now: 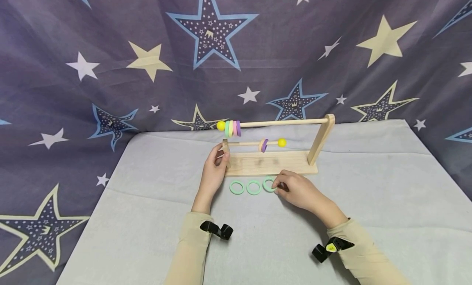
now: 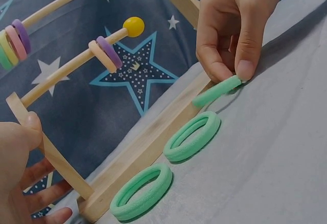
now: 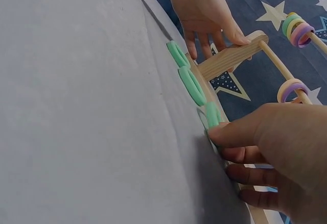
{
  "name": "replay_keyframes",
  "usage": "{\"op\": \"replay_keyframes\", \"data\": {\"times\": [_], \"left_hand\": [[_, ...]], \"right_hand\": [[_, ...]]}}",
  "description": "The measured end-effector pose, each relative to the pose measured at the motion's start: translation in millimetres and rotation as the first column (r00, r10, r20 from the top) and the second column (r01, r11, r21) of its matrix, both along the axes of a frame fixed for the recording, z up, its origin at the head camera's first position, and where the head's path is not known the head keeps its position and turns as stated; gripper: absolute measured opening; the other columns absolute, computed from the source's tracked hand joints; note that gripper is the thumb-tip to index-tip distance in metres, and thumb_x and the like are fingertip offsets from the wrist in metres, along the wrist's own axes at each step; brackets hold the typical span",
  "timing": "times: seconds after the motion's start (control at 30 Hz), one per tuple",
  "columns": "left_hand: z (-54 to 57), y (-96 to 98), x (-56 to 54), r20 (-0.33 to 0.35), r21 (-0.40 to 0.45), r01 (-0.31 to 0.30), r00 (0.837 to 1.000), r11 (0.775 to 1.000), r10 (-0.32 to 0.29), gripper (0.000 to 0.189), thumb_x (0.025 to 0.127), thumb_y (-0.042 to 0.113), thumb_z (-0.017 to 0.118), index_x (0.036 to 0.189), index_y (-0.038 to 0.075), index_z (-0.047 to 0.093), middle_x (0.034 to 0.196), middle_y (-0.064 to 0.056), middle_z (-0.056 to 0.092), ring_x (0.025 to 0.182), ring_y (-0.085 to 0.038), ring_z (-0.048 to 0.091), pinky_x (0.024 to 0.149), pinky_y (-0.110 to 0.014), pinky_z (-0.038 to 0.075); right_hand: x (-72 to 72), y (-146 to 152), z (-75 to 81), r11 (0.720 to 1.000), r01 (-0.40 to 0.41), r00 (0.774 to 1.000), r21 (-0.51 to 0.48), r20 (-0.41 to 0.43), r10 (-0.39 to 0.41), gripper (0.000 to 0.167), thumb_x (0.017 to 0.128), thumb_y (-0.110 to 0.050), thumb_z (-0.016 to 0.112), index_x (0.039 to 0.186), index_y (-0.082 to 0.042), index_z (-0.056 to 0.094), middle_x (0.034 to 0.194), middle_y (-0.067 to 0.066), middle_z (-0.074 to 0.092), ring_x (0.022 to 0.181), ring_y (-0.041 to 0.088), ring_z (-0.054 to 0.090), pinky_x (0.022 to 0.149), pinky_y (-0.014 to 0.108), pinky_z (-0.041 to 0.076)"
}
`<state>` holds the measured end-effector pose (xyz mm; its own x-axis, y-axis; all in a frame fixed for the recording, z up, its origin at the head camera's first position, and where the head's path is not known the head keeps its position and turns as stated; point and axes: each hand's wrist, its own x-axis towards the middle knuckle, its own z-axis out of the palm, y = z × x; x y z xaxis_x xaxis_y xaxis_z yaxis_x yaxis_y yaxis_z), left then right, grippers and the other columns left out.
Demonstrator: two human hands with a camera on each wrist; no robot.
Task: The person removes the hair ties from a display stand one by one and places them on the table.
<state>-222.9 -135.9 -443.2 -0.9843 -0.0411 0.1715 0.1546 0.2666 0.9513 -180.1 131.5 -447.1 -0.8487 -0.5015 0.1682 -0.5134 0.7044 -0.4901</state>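
Observation:
My right hand (image 1: pixel 300 191) pinches the edge of a green hair tie (image 2: pixel 217 92) between thumb and fingertips, tilting it up from the cloth. Two more green hair ties, a middle one (image 2: pixel 191 149) and a left one (image 2: pixel 145 203), lie flat in a row beside it. Behind them stands a wooden rack (image 1: pixel 265 165) with two rods. The left hand (image 1: pixel 215 170) holds the rack's short upright (image 2: pixel 59 163), thumb on one side and fingers on the other. On the lower rod hang a peach hair tie (image 2: pixel 102 57) and a purple one (image 2: pixel 110 52).
The upper rod (image 1: pixel 284 123) carries green, yellow, pink and purple hair ties near its yellow end ball (image 1: pixel 221 125). Another yellow ball (image 1: pixel 282 142) caps the lower rod. A tall upright (image 1: pixel 321 141) rises at the right. Star-patterned fabric (image 1: pixel 258 43) hangs behind the grey cloth-covered table (image 1: pixel 147 227).

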Motion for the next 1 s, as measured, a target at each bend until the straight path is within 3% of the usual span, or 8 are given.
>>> {"op": "replay_keyframes", "data": {"times": [0.23, 0.43, 0.67, 1.0], "left_hand": [[-0.2, -0.2, 1.1, 0.004, 0.001, 0.004, 1.000, 1.000, -0.004, 0.051, 0.102, 0.032, 0.057, 0.146, 0.009, 0.047, 0.133, -0.023, 0.055, 0.120, -0.036, 0.058, 0.099, -0.047, 0.048], [-1.3, -0.1, 0.0, 0.014, 0.008, 0.006, 1.000, 1.000, -0.006, 0.052, 0.102, 0.029, 0.056, 0.148, 0.007, 0.044, 0.135, -0.026, 0.053, 0.122, -0.038, 0.056, 0.100, -0.048, 0.047], [39.6, 7.3, 23.4, 0.023, -0.009, 0.013, 1.000, 1.000, -0.013, 0.047, 0.103, 0.017, 0.054, 0.145, -0.002, 0.045, 0.133, -0.031, 0.053, 0.120, -0.043, 0.056, 0.100, -0.049, 0.048], [38.5, 7.6, 23.0, 0.026, -0.012, 0.008, 1.000, 1.000, -0.007, 0.048, 0.103, 0.019, 0.055, 0.145, -0.002, 0.044, 0.133, -0.030, 0.053, 0.120, -0.042, 0.056, 0.099, -0.049, 0.048]], "right_hand": [[-0.7, 3.7, 1.2, 0.999, -0.005, 0.998, -0.052, 0.060, 0.008, 0.012, 0.088, -0.008, 0.075, 0.098, -0.014, 0.072, 0.085, -0.008, 0.059, 0.076, 0.008, 0.054, 0.068, 0.029, 0.049], [-2.0, 7.9, 5.2, 0.992, 0.038, 0.994, -0.123, 0.102, -0.026, 0.009, 0.092, -0.006, 0.070, 0.100, -0.011, 0.072, 0.092, -0.003, 0.068, 0.084, 0.011, 0.061, 0.076, 0.035, 0.054], [-6.4, 9.1, 10.2, 0.980, 0.102, 0.995, -0.174, 0.022, -0.100, 0.006, 0.093, -0.010, 0.070, 0.098, -0.012, 0.072, 0.082, -0.005, 0.067, 0.072, 0.008, 0.058, 0.065, 0.031, 0.050], [-7.3, 1.6, 15.0, 0.945, 0.135, 0.985, -0.299, -0.062, -0.160, 0.012, 0.091, -0.008, 0.072, 0.102, -0.007, 0.072, 0.088, 0.000, 0.070, 0.075, 0.014, 0.064, 0.069, 0.035, 0.055]]}}
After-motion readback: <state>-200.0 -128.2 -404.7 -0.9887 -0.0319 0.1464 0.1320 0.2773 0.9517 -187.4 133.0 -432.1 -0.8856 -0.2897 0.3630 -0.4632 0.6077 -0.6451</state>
